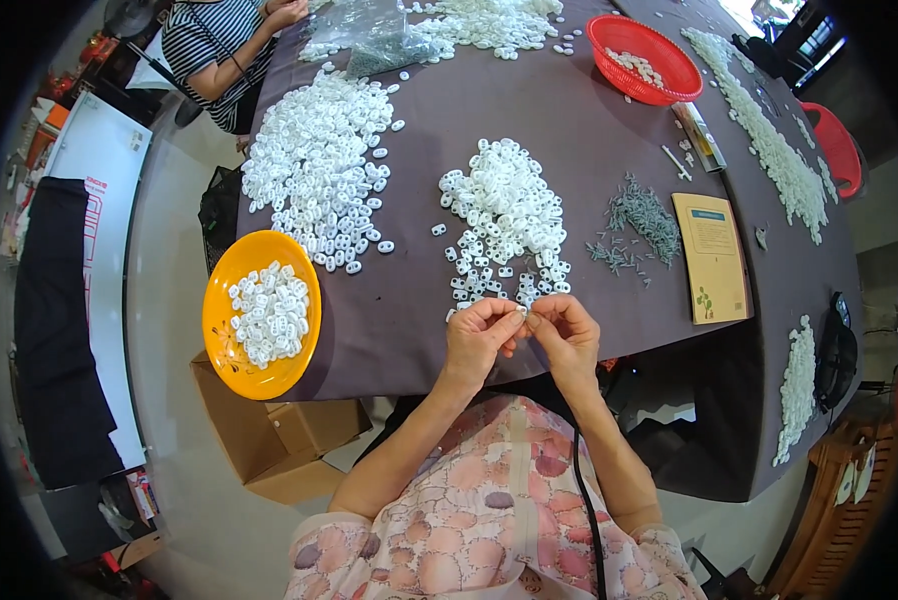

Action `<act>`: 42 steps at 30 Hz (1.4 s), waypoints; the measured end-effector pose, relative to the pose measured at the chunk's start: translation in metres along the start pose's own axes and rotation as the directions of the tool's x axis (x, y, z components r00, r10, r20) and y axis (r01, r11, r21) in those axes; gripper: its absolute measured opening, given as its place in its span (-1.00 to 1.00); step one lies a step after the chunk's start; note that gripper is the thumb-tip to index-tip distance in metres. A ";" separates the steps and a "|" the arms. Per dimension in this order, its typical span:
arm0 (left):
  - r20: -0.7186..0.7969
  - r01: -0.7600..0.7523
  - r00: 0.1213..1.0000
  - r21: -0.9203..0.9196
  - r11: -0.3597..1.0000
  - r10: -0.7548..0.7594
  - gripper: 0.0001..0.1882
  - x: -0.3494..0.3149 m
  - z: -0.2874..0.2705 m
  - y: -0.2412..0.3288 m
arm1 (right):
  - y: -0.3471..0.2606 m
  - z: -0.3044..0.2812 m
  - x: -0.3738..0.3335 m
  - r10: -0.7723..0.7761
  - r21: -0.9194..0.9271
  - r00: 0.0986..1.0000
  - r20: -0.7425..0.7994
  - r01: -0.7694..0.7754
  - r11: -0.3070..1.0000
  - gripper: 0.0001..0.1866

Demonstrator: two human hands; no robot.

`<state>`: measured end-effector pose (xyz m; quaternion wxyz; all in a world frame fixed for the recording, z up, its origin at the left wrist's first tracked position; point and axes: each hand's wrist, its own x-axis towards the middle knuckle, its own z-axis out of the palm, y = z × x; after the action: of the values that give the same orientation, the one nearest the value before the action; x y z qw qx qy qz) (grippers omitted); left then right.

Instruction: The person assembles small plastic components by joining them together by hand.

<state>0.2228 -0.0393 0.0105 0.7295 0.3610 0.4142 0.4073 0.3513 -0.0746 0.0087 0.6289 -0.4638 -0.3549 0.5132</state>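
My left hand [481, 342] and my right hand [567, 345] meet at the table's near edge, thumbs and forefingers pinched together. Between the fingertips is a small white plastic piece [522, 310], mostly covered by them. Just beyond lies a pile of small white plastic pieces with holes [509, 200], a few loose ones near my fingers. Off to the right is a heap of small grey screw-like pins [646, 220]. On the left, an orange plate [221, 345] holds more white pieces, below a larger pile of white oval pieces [319, 150].
A yellow-brown notebook [711, 260] lies right of the pins. Farther back are a red plastic basket [609, 30], a slim box [702, 140] and a clear bag [369, 25]. Another person in a striped shirt [204, 45] sits far left. A cardboard box [279, 440] stands below the table.
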 end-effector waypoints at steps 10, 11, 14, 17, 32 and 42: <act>-0.007 0.021 1.000 -0.048 0.999 -0.021 -0.91 0.000 0.001 -0.002 | 0.001 -0.001 -0.001 0.005 0.026 1.000 0.015 -0.006 1.000 -0.91; -0.007 0.021 1.000 -0.049 0.999 -0.022 -0.91 0.000 0.001 -0.002 | 0.001 -0.001 -0.001 0.006 0.025 1.000 0.015 -0.006 1.000 -0.91; 0.000 0.025 1.000 -0.063 0.998 -0.025 -0.91 -0.001 0.000 -0.003 | 0.001 -0.001 -0.002 0.015 0.048 1.000 0.012 -0.015 0.999 -0.90; -0.003 0.037 0.999 -0.071 0.997 -0.037 -0.91 -0.001 0.001 -0.003 | 0.003 -0.001 -0.002 0.018 0.054 1.000 0.010 -0.019 0.998 -0.91; -0.033 -0.063 0.997 0.041 0.997 0.064 -0.93 -0.001 0.000 -0.006 | 0.006 -0.002 -0.001 -0.026 -0.016 1.000 -0.008 0.026 1.000 -0.91; 0.031 0.034 0.999 0.060 0.998 -0.036 -0.91 -0.004 -0.007 -0.023 | 0.005 -0.021 0.000 0.081 -0.140 0.995 0.051 -0.073 0.987 -0.89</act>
<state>0.2218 -0.0508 -0.0111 0.7319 0.3818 0.4208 0.3762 0.3691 -0.0785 -0.0031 0.5648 -0.5048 -0.3892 0.5241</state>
